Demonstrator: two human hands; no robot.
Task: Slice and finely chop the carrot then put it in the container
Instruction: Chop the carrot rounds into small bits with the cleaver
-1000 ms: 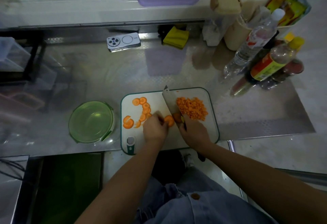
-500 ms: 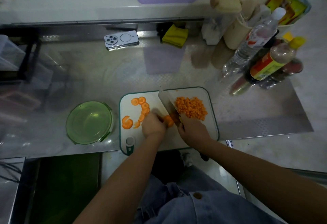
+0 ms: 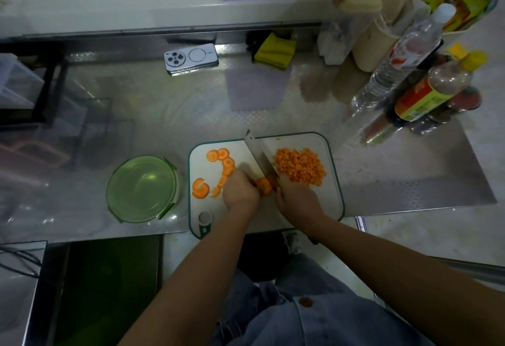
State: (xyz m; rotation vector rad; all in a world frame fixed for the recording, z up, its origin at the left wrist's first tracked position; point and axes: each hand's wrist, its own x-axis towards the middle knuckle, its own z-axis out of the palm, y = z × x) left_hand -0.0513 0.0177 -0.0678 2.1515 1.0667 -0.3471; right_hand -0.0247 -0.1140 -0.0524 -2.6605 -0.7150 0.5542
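A white cutting board (image 3: 332, 198) with a green rim lies at the counter's front edge. My left hand (image 3: 240, 189) holds a small stack of carrot slices (image 3: 264, 185) down on it. My right hand (image 3: 297, 199) grips the handle of a knife (image 3: 258, 155), whose blade rests on that stack and points away to the upper left. A pile of finely chopped carrot (image 3: 300, 166) lies on the board's right half. Several round carrot slices (image 3: 222, 164) curve down the left half. A green round container (image 3: 142, 188) stands left of the board.
A phone (image 3: 191, 58) lies at the back of the steel counter, a yellow cloth (image 3: 274, 50) beside it. Bottles (image 3: 396, 66) and a beige jug (image 3: 369, 31) crowd the back right. A dark rack (image 3: 41, 86) stands at the left.
The knife blade has shifted slightly left along the stack of slices while my left hand keeps holding it. The view has drifted a little.
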